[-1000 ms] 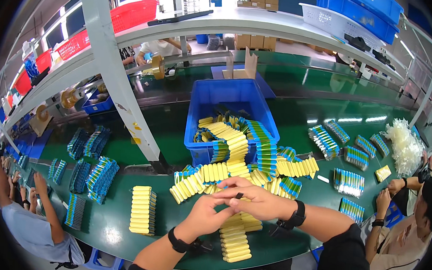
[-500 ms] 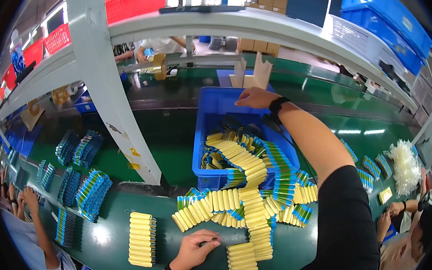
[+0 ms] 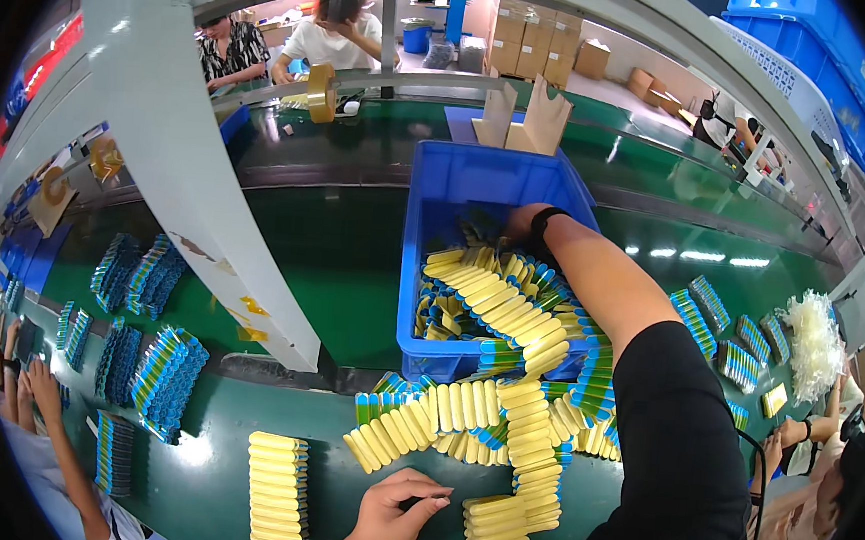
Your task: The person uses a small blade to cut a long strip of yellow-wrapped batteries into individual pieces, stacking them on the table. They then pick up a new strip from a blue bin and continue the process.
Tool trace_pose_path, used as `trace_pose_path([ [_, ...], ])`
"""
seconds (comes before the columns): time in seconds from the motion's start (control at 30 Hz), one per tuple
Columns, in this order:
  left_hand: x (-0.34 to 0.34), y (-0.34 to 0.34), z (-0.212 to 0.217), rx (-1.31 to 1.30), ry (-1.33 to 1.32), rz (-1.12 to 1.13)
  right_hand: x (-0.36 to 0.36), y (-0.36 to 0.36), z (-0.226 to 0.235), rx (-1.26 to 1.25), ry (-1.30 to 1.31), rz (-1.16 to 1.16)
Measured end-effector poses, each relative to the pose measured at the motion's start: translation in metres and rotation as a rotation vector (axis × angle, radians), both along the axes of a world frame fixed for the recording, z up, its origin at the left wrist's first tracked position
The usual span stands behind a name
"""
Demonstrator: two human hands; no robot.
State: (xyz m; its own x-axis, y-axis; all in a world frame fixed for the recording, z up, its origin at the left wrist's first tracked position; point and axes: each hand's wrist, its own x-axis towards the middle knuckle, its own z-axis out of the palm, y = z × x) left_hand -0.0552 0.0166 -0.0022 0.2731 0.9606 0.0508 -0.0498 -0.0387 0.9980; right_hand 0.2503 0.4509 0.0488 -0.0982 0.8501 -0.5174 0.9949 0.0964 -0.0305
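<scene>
My right hand (image 3: 525, 223) reaches down inside a blue plastic bin (image 3: 414, 269), and its fingers are out of sight. Rows of flat, round-ended yellow strips (image 3: 500, 302) with blue and green sides fill the bin's front and spill over its rim onto the table. On the table my left hand (image 3: 395, 513) has thumb and fingertips drawn together, with a small dark bit at the tips that I cannot make out. To its left lies a neat yellow stack (image 3: 277, 492) of the same pieces; another stack (image 3: 497, 535) lies to its right.
Blue-green stacks (image 3: 169, 382) lie on the left of the green table. A white post (image 3: 227, 195) rises left of the bin. On the right are more stacks (image 3: 693, 323), a heap of clear plastic bags (image 3: 815, 342) and a co-worker's hand (image 3: 792, 433). Other people sit at both sides and beyond.
My right hand has gone from above the bin's far side down into it. My left hand stays near the same spot, fingertips together. The view has shifted, showing more of the far side.
</scene>
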Motion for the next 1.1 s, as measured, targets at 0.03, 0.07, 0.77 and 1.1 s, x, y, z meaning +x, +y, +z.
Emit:
trace_pose_path([
  [0.03,-0.001,0.0,0.001,0.002,0.021,-0.007,-0.005,-0.005,0.009,0.005,-0.001,0.006],
  [0.07,0.0,0.0,0.0,0.008,0.018,-0.002,-0.008,-0.01,0.02,0.091,-0.015,-0.015],
  [0.77,0.013,-0.01,0.006,0.164,0.069,0.053,0.016,-0.306,0.241,1.149,0.559,0.284],
  [1.1,0.02,-0.009,-0.009,0.164,0.036,0.031,0.042,-0.408,0.382,1.884,0.755,0.348],
])
